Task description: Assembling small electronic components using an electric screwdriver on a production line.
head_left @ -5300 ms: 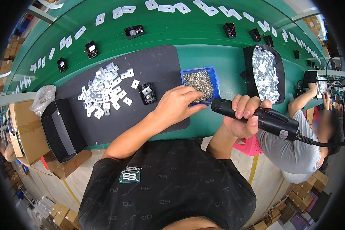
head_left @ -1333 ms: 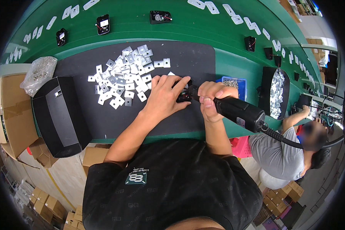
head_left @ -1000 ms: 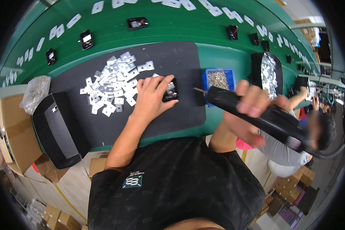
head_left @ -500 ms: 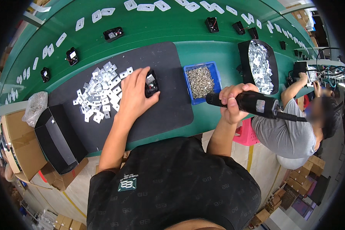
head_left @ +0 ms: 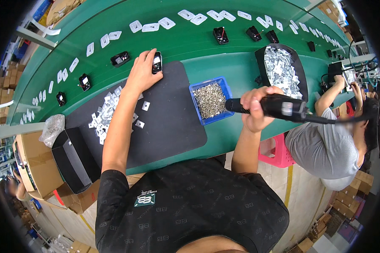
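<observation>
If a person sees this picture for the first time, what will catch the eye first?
Probably the left hand, stretched far forward and gripping a small black part at the far edge of the black mat. Next the right hand, holding a black electric screwdriver beside a blue tray of screws. Left of the arm lies a heap of small metal plates.

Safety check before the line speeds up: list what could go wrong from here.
1. The left hand sets the small black part at the mat's far edge; it may slip onto the green belt.
2. The electric screwdriver in the right hand hovers near the blue screw tray and could knock it.
</observation>
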Action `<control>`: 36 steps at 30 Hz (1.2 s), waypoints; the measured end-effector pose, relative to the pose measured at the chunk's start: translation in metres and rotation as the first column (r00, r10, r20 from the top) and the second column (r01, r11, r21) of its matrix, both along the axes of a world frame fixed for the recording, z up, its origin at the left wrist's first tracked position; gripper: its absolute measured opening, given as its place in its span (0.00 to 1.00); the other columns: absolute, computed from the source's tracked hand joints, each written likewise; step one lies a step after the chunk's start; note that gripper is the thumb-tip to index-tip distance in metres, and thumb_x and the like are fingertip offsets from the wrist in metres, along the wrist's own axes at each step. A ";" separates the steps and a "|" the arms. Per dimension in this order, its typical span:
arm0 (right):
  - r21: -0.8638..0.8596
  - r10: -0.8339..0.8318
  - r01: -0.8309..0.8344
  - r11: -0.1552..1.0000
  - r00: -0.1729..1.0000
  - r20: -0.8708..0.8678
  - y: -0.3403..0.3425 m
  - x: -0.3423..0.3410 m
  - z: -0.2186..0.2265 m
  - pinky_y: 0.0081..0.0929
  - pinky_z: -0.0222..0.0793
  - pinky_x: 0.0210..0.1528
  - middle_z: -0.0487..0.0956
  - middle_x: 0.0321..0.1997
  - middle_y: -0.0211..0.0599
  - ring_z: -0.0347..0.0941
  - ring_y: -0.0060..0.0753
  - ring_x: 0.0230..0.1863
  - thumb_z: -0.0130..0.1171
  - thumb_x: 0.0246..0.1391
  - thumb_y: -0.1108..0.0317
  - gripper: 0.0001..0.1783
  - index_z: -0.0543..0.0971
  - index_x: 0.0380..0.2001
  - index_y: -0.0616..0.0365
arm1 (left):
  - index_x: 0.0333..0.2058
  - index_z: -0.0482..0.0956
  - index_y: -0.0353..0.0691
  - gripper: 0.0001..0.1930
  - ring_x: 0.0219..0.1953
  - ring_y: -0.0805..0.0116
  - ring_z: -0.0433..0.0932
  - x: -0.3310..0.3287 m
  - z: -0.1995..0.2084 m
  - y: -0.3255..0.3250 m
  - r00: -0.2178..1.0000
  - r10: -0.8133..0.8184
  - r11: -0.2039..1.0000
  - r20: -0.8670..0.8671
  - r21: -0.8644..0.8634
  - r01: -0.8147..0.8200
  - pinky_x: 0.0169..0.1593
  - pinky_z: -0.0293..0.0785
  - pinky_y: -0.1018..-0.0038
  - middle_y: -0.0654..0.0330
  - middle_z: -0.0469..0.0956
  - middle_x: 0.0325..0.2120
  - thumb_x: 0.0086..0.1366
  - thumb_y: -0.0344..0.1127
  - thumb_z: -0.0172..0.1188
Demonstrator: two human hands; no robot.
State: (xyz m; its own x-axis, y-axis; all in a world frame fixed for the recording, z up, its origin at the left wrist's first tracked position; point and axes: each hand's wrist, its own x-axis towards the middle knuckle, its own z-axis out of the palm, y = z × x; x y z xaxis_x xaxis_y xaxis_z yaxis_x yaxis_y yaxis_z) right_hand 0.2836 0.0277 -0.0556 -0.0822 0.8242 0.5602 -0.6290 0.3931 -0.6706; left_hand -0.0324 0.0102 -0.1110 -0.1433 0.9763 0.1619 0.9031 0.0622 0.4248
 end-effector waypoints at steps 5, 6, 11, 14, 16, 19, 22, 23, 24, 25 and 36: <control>0.000 0.080 -0.081 0.997 0.996 0.031 0.014 0.003 -0.012 0.24 0.73 0.27 0.72 0.26 0.34 0.70 0.25 0.23 0.63 0.44 0.84 0.27 0.63 0.46 0.59 | 0.66 0.57 0.51 0.46 0.65 0.43 0.56 0.006 0.020 0.002 0.987 0.084 0.968 -0.140 -0.223 -0.114 0.63 0.57 0.47 0.43 0.56 0.64 0.48 0.46 0.68; -0.029 0.077 -0.076 0.997 0.997 0.026 0.015 0.002 -0.014 0.24 0.73 0.27 0.72 0.26 0.34 0.70 0.25 0.23 0.63 0.44 0.84 0.27 0.63 0.46 0.59 | 0.66 0.57 0.51 0.46 0.65 0.43 0.56 0.010 0.024 0.003 0.985 0.087 0.968 -0.151 -0.220 -0.119 0.63 0.57 0.47 0.43 0.56 0.64 0.48 0.46 0.68; -0.121 0.126 -0.133 0.984 0.990 -0.063 0.021 0.007 -0.019 0.23 0.72 0.26 0.71 0.26 0.35 0.69 0.25 0.23 0.63 0.44 0.84 0.27 0.63 0.46 0.59 | 0.62 0.64 0.44 0.39 0.62 0.44 0.61 0.033 0.030 0.032 0.981 -0.136 0.990 -0.142 0.022 0.140 0.61 0.61 0.52 0.42 0.61 0.61 0.51 0.45 0.67; -0.114 0.207 -0.217 0.969 0.974 -0.094 0.022 0.012 -0.024 0.23 0.72 0.25 0.71 0.26 0.35 0.70 0.25 0.23 0.63 0.43 0.83 0.27 0.63 0.46 0.60 | 0.60 0.65 0.40 0.37 0.57 0.45 0.67 0.058 0.027 0.065 0.953 -0.262 0.958 -0.149 0.075 0.276 0.60 0.66 0.58 0.45 0.68 0.56 0.52 0.44 0.66; -0.145 0.322 -0.343 0.928 0.935 -0.152 0.019 0.016 -0.027 0.23 0.73 0.27 0.71 0.25 0.35 0.72 0.26 0.25 0.65 0.42 0.82 0.27 0.64 0.45 0.61 | 0.61 0.63 0.38 0.39 0.56 0.46 0.68 0.078 0.023 0.089 0.951 -0.298 0.952 -0.087 0.048 0.303 0.59 0.67 0.59 0.45 0.68 0.55 0.52 0.46 0.67; -0.098 0.458 -0.478 0.873 0.872 -0.171 0.016 0.019 -0.028 0.23 0.72 0.28 0.72 0.24 0.36 0.72 0.25 0.25 0.66 0.41 0.82 0.27 0.64 0.44 0.62 | 0.62 0.60 0.37 0.44 0.56 0.45 0.68 0.102 0.013 0.125 0.973 -0.229 0.971 -0.039 0.056 0.231 0.59 0.67 0.59 0.44 0.66 0.56 0.50 0.50 0.69; -0.107 0.479 -0.497 0.861 0.864 -0.157 0.015 0.019 -0.031 0.22 0.72 0.29 0.73 0.24 0.35 0.72 0.24 0.26 0.66 0.40 0.83 0.26 0.66 0.43 0.63 | 0.62 0.60 0.37 0.46 0.57 0.45 0.67 0.114 0.001 0.158 0.990 -0.129 0.988 -0.054 0.082 0.133 0.59 0.67 0.58 0.44 0.64 0.57 0.48 0.51 0.70; -0.122 0.483 -0.500 0.858 0.864 -0.145 0.014 0.018 -0.031 0.22 0.72 0.30 0.73 0.24 0.35 0.73 0.24 0.27 0.66 0.39 0.83 0.26 0.67 0.42 0.63 | 0.61 0.61 0.37 0.47 0.58 0.44 0.66 0.113 -0.004 0.168 0.989 -0.136 0.987 -0.058 0.075 0.140 0.60 0.67 0.57 0.43 0.64 0.58 0.46 0.52 0.72; -0.042 0.457 -0.459 0.888 0.888 -0.043 0.018 0.018 -0.032 0.25 0.69 0.22 0.70 0.22 0.36 0.69 0.28 0.20 0.65 0.45 0.80 0.25 0.63 0.44 0.61 | 0.57 0.65 0.37 0.44 0.56 0.45 0.68 0.118 -0.005 0.175 0.991 -0.119 0.990 -0.062 0.069 0.124 0.58 0.68 0.57 0.44 0.66 0.54 0.44 0.51 0.73; -0.053 0.458 -0.461 0.886 0.887 -0.054 0.018 0.017 -0.032 0.25 0.69 0.21 0.70 0.22 0.35 0.69 0.28 0.20 0.65 0.45 0.80 0.25 0.63 0.44 0.61 | 0.54 0.67 0.36 0.41 0.55 0.47 0.68 0.120 -0.006 0.181 0.992 -0.121 0.991 -0.047 0.044 0.123 0.58 0.68 0.58 0.46 0.68 0.52 0.45 0.51 0.73; -0.131 0.456 -0.474 0.871 0.878 -0.146 0.010 0.023 -0.035 0.24 0.73 0.32 0.73 0.24 0.35 0.73 0.25 0.26 0.66 0.39 0.83 0.26 0.67 0.43 0.62 | 0.42 0.71 0.36 0.28 0.46 0.51 0.75 0.126 -0.013 0.172 0.984 -0.152 0.982 0.093 0.123 0.141 0.51 0.71 0.60 0.49 0.74 0.40 0.48 0.45 0.71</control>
State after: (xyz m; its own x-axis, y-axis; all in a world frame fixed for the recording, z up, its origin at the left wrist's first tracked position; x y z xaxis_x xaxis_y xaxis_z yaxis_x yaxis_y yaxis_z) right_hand 0.3067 0.0374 -0.0908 -0.4252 0.7835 0.4531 -0.7838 -0.0684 -0.6172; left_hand 0.0939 0.1821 -0.1244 -0.0217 0.9635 0.2669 0.8506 -0.1225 0.5114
